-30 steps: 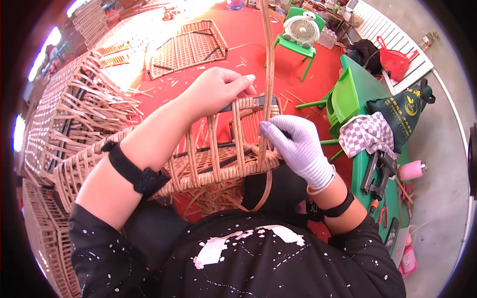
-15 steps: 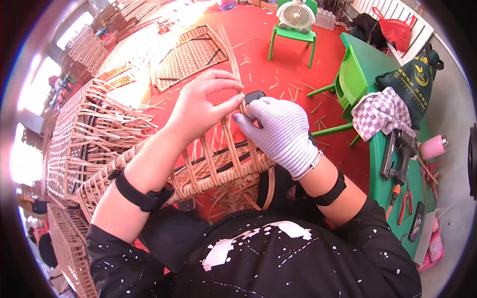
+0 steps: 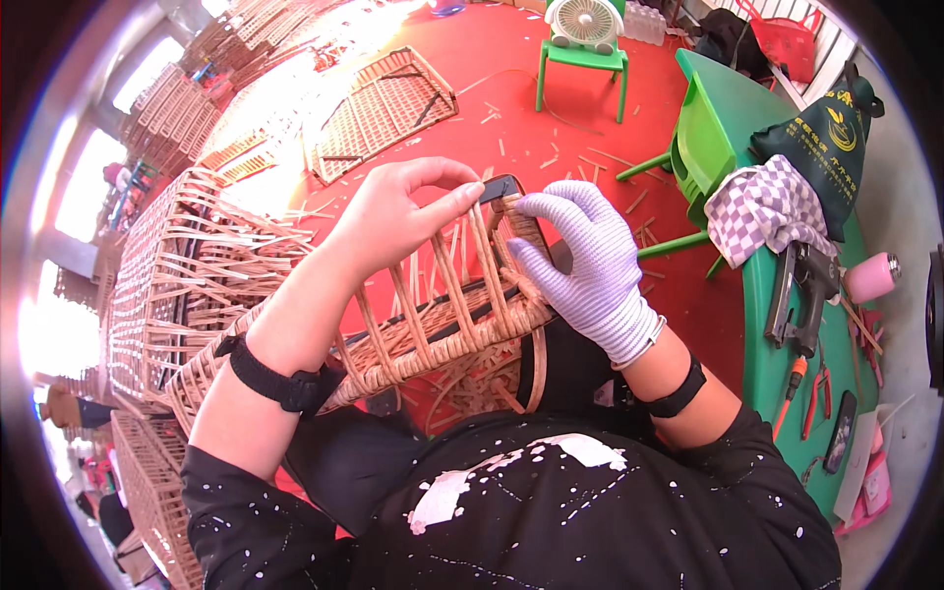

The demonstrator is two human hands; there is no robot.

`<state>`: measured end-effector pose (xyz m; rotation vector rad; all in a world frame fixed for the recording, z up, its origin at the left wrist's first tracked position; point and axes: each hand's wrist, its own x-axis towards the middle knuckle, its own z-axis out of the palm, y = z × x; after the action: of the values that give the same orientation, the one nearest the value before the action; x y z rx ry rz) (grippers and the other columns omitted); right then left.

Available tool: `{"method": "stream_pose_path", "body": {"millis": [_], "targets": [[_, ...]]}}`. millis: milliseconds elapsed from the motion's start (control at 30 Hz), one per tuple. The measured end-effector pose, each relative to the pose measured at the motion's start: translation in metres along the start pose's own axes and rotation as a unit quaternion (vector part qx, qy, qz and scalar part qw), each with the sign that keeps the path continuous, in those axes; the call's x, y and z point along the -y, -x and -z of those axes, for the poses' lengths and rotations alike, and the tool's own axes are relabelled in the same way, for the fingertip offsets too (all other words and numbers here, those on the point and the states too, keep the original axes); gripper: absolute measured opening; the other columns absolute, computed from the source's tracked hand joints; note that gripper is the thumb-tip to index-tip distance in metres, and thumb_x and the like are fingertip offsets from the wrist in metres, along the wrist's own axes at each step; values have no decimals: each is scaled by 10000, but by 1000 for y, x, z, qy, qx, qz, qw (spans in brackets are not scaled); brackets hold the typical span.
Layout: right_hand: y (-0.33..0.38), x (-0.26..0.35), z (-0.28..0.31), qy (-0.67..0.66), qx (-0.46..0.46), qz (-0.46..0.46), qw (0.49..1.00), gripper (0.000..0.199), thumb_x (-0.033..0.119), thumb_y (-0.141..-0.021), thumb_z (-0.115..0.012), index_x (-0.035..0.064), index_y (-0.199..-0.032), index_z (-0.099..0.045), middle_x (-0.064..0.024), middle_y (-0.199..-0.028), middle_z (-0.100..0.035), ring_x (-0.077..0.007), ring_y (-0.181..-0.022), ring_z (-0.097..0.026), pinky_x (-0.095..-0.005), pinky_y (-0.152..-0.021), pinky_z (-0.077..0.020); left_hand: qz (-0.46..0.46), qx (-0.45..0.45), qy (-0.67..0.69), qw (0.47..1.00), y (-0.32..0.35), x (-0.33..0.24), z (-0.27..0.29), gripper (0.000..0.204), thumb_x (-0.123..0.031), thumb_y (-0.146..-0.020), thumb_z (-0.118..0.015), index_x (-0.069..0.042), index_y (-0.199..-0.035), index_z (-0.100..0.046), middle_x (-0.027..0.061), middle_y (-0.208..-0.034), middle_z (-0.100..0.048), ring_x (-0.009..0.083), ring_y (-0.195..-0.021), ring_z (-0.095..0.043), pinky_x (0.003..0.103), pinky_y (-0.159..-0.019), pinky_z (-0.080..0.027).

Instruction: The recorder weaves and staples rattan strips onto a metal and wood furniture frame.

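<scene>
Two hands are engaged on a half-woven tan rattan frame (image 3: 433, 324) resting across the lap. A cane strand at its top corner is pinched by the bare left hand (image 3: 393, 211) and steadied by the white-gloved right hand (image 3: 580, 261). Weaving appears under way; the strand probably needs threading between the uprights next.

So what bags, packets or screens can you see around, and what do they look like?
Dark green bag: on the green table at the upper right, soft, with a yellow round emblem.
Phone: flat on the same table's near end, slim dark slab, screen off.
Pink packet: table's lower right edge, small and flat.
</scene>
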<state>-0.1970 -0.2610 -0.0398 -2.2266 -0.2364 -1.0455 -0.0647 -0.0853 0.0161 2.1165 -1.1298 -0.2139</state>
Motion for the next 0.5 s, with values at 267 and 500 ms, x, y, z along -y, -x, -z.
{"method": "stream_pose_path", "body": {"millis": [267, 500], "targets": [[4, -2, -5, -21, 27, -41, 999, 434, 118, -698, -754, 91, -1089, -567, -137, -1092, -553, -342, -990, -582, -425, -842, -489, 107, 179, 123, 970, -11, 5, 11, 319, -297, -957, -579, -33, -1136, -595, -17, -975, -643, 57, -895, -554, 251, -782, -454], [-12, 12, 3, 119, 95, -3, 988, 480, 199, -643, -784, 129, -1076, -588, -120, -1217, -500, -349, -1192, -458, -479, -1019, -339, 116, 176, 211, 954, -11, 13, 9, 312, -276, -957, -577, -38, -1159, -593, -14, -1044, -625, 61, -987, -549, 244, -881, -439]]}}
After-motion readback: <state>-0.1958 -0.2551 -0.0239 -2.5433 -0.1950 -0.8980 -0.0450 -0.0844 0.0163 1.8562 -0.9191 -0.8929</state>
